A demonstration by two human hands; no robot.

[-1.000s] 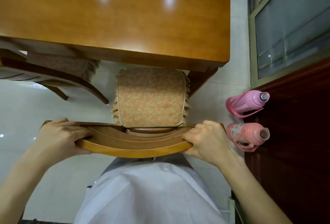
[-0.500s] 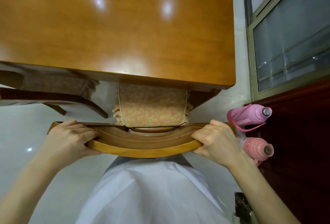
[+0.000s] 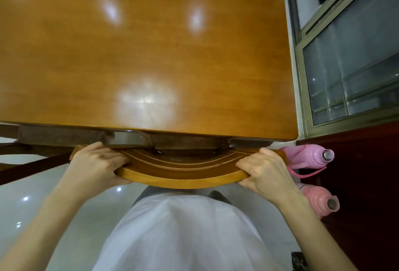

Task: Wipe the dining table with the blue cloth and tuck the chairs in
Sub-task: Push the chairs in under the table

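Note:
A glossy orange-brown dining table fills the upper part of the head view. Right below its near edge is the curved wooden top rail of a chair. My left hand grips the rail's left end and my right hand grips its right end. The chair's seat is almost wholly under the table, with only a dark strip of its cushion showing. No blue cloth is in view.
A second chair stands at the left, partly under the table. Two pink thermos flasks stand on the white tiled floor at the right, beside a dark red cabinet and a window above it.
With both hands on its rail, the chair has slid forward under the table; the patterned seat cushion, fully visible before, is now nearly hidden.

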